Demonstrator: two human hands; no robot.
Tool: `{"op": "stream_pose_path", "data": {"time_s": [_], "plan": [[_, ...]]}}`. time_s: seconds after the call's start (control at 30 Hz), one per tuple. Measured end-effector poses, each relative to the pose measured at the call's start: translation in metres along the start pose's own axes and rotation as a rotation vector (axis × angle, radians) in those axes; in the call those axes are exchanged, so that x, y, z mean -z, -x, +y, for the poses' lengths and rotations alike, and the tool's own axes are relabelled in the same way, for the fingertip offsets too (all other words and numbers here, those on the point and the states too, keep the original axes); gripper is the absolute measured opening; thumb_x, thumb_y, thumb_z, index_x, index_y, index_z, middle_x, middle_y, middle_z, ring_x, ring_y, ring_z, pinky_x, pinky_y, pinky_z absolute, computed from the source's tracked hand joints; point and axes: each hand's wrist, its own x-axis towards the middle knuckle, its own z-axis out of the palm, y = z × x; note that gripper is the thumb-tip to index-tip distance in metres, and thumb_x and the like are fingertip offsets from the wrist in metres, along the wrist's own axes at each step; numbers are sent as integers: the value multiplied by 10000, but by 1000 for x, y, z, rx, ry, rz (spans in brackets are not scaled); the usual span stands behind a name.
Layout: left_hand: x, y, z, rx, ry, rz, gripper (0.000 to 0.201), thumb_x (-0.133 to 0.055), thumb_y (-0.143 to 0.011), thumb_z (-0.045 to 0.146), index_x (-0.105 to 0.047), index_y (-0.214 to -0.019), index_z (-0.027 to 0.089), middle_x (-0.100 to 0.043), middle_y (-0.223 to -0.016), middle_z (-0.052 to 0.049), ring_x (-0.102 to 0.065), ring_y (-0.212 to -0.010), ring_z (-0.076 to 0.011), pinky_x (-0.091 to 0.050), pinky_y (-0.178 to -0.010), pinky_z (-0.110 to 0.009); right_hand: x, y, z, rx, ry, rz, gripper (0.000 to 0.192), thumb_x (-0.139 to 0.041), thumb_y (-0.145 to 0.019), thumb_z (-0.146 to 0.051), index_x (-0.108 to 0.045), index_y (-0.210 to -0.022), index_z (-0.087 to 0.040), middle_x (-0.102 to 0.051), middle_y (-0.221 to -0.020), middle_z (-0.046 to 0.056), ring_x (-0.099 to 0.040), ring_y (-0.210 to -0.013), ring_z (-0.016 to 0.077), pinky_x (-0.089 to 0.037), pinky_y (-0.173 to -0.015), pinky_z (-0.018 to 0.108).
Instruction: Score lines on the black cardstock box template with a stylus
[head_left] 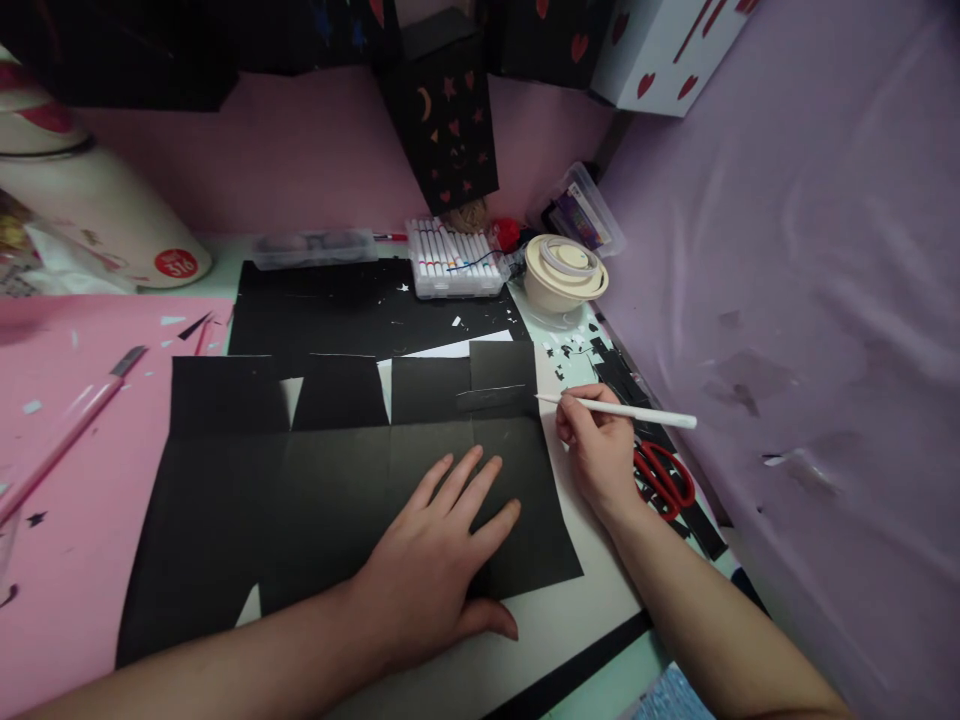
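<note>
A large sheet of black card (225,500) with cut flaps along its far edge lies in front of me on white paper (592,570). My left hand (435,545) rests flat on the card's right half, fingers spread. In my right hand (600,450) is a slim white pen (637,411), pinched between thumb and fingers. Its tip points left, at the edge of the card's right flap (501,365); whether it touches cannot be made out. Faint pale lines cross that flap. Red-handled scissors (664,480) lie just right of my right wrist, partly hidden by it.
Markers in a clear case (457,260) and a lidded cream bowl (564,275) stand at the back. A pink cutter knife (75,430) lies on pink paper (67,590) at left, near a large bottle (97,190). Black scraps (622,380) litter the right edge. Decorated boxes (446,115) hang above.
</note>
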Motion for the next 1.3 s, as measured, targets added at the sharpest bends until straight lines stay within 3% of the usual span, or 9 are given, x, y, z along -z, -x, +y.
{"op": "stream_pose_path", "data": {"time_s": [0.13, 0.47, 0.63, 0.8, 1.03, 1.3], "plan": [[1, 0, 0, -5, 9, 12, 878, -511, -741, 806, -449, -1409, 241, -259, -1565, -146, -171, -1450, -379, -165, -1149, -561, 1, 2, -4, 33, 98, 0, 189, -623, -844, -314, -530, -718, -209, -513, -567, -50, -445, -499, 102, -355, -497, 240], [3, 0, 1, -3, 0, -16, 892, -510, -738, 808, -438, -1413, 229, -269, -1553, -178, -144, -1455, -386, -173, -1141, -565, 6, -1, -5, 69, 101, 5, 112, -622, -835, -323, -601, -866, -218, -561, -685, -28, -464, -549, 104, -369, -518, 242], [7, -2, 2, 0, 13, -45, 933, -416, -731, 860, -435, -1414, 226, -262, -1552, -192, -128, -1457, -392, -166, -1136, -578, 21, 4, -20, -62, 31, -51, 151, -638, -800, -308, -630, -926, -227, -630, -775, 7, -522, -608, 124, -376, -513, 246], [9, -3, 4, 13, 27, -46, 909, -363, -754, 858, -464, -1395, 221, -285, -1543, -186, -139, -1455, -390, -169, -1136, -576, 21, 10, -20, -193, -24, -39, 95, -647, -773, -292, -608, -804, -211, -579, -630, -25, -458, -509, 108, -309, -456, 236], [6, -2, 1, 9, 36, -13, 875, -356, -780, 837, -482, -1386, 219, -308, -1535, -178, -177, -1445, -390, -182, -1134, -568, 16, 11, -2, 36, 332, 39, 91, -577, -776, -209, -537, -695, -210, -528, -627, -44, -468, -578, 119, -366, -559, 253], [5, -1, 1, 12, 60, 24, 854, -373, -780, 828, -499, -1374, 226, -334, -1523, -172, -205, -1437, -388, -195, -1128, -568, 12, 14, 3, 108, 334, -16, 159, -575, -777, -180, -488, -650, -220, -515, -613, -48, -463, -572, 128, -373, -575, 266]]}}
